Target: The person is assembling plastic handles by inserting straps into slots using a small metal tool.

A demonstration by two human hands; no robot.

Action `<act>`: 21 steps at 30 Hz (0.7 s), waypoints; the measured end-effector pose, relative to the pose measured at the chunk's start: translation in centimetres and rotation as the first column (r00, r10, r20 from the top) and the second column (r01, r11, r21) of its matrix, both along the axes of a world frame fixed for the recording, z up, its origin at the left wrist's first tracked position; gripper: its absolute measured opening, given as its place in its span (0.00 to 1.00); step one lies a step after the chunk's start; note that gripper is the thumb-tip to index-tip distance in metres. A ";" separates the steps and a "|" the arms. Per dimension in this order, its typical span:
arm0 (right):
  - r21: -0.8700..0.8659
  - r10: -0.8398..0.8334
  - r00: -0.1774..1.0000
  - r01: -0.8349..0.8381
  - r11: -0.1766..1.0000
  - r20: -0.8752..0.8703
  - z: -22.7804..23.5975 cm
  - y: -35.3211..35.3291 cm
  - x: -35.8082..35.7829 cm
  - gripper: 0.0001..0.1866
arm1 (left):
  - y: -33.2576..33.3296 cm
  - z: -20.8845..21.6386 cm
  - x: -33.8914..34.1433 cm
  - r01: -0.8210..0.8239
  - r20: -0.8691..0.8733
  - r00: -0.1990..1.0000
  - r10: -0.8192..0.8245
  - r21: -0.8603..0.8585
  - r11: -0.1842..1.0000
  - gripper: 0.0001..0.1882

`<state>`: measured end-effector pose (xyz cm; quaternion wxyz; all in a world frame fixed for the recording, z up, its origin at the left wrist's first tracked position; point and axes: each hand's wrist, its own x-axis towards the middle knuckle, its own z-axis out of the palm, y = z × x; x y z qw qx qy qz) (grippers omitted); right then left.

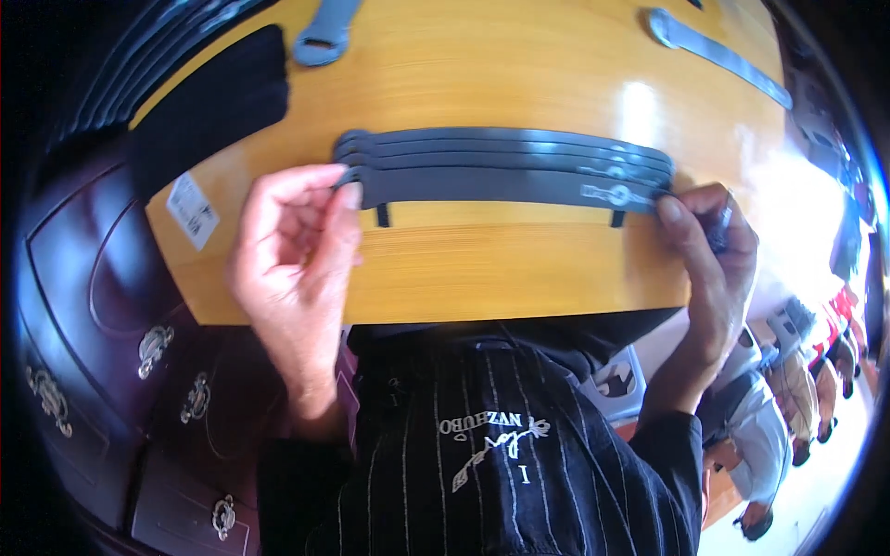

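Note:
Several dark grey flat straps lie overlapped like steps across the table, each showing a long edge above the one nearer me. Thumb and fingertips of my left hand pinch the left end of the nearest strap, where rounded tabs bunch together. At the opposite end, beside a pale printed mark, my right hand grips the strap's corner between thumb and bent forefinger. Something dark and shiny shows in the right hand's curled fingers; its kind I cannot make out. Two short black strips stick out below the straps.
A loose grey strap lies at the far right, and a slotted grey strap end at the far left. Black cloth covers the table's left side near a white label. Dark cabinets stand left; several people are at right.

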<state>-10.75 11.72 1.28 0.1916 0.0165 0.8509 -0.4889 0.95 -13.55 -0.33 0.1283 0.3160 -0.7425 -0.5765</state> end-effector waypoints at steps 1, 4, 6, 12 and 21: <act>0.067 0.028 1.000 -0.028 0.997 -0.003 0.3 -0.1 -0.1 0.08 | -0.1 0.0 -0.1 0.009 0.003 1.000 -0.009 -0.013 1.000 0.10; 0.072 0.054 0.997 -0.050 0.996 -0.061 0.3 -0.3 0.0 0.10 | -0.1 -0.1 -0.1 0.001 0.039 0.999 0.000 -0.024 1.000 0.09; 0.082 0.087 0.993 -0.081 0.993 -0.076 0.4 -0.3 0.0 0.12 | -0.1 -0.1 -0.1 0.015 0.026 1.000 -0.014 -0.048 0.999 0.09; 0.044 0.035 0.999 -0.034 0.998 -0.030 0.1 -0.2 -0.2 0.10 | -0.2 -0.1 -0.3 0.030 0.036 0.999 -0.028 -0.055 0.998 0.09; 0.055 0.046 0.999 -0.045 0.997 -0.012 0.0 -0.3 -0.5 0.10 | -0.2 0.0 -0.3 0.037 0.054 0.998 -0.033 -0.067 0.997 0.09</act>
